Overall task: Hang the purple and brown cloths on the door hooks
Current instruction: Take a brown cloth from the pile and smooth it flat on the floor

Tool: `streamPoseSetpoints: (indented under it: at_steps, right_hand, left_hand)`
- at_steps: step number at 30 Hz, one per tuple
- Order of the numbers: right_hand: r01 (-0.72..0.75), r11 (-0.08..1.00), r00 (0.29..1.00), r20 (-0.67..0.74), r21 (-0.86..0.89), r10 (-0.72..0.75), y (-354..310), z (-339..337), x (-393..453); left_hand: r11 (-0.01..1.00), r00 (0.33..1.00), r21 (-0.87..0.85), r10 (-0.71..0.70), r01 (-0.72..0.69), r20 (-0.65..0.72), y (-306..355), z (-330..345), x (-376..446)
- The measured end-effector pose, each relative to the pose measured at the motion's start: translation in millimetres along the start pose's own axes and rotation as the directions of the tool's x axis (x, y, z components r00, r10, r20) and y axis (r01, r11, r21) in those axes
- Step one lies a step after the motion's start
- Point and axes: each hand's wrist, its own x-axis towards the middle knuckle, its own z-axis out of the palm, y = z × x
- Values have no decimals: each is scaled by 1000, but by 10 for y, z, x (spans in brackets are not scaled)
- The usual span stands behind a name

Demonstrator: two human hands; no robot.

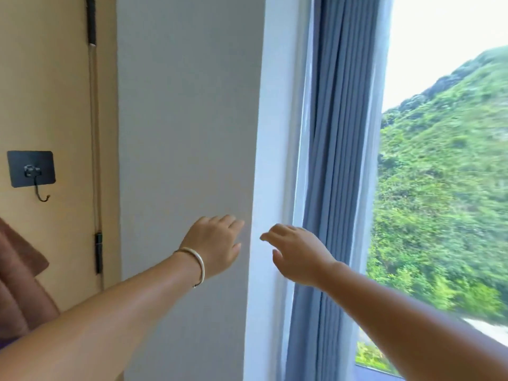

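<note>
- We see the brown cloth at the far 9 o'clock edge of the view, hanging in soft folds against the tan door; its top is cut off by the frame edge, so we cannot tell what holds it up.
- A sliver of purple cloth shows at about 8 o'clock, just under the brown one and mostly hidden behind our left forearm.
- Up at 10 o'clock from the brown cloth, a black adhesive hook is stuck to the door, its curved wire prong hanging bare.
- Our left hand reaches out near the centre, in front of the white wall; its fingers are loosely extended and close together, gripping nothing. A thin metal bangle circles that wrist.
- Our right hand sits just at 3 o'clock of the left, apart from it, fingers relaxed and slightly spread, also holding nothing.
- Beyond the right hand, toward 3 o'clock, a pleated blue-grey curtain hangs beside the window.
- Through the glass, at 3 o'clock, a green hillside shows, somewhat blurred.
- A dark vertical strip runs down the door's edge at 11 o'clock.
</note>
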Motion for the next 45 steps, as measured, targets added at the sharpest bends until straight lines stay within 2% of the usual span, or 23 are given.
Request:
streamPoseSetpoints:
  at_steps: [5, 9, 14, 18, 26, 31, 36, 45]
  right_hand:
    - [-196, 978, 980, 16, -75, 198, 702, -397, -785]
    - [-370, 913, 926, 9, -172, 377, 1230, -720, -1572]
    - [-547, 796, 819, 33, -261, 573, 1748, -1264, -2689]
    - [-668, 682, 707, 32, -299, 707, 2057, -1739, -3596]
    - [-808, 449, 484, 3, -383, 875, 2309, -2632, -5273]
    - [-838, 274, 340, -60, -472, 938, 2144, -3234, -6331]
    - [-853, 31, 137, -166, -521, 977, 1878, -3893, -7308]
    - [-763, -334, -175, -321, -553, 931, 1404, -4698, -8551]
  left_hand:
    - [989, 988, -38, 144, -146, -56, 844, -73, 361]
    - [968, 973, -120, 212, -221, -86, 1632, -178, 657]
    - [926, 945, -199, 299, -322, -135, 2833, -404, 913]
    - [876, 917, -274, 367, -397, -155, 3843, -643, 997]
    - [752, 849, -395, 481, -528, -219, 5638, -1232, 922]
    - [615, 750, -432, 574, -660, -329, 6755, -1738, 762]
    - [464, 637, -447, 647, -765, -419, 7819, -2298, 470]
    - [168, 416, -431, 698, -887, -583, 9314, -3109, -34]
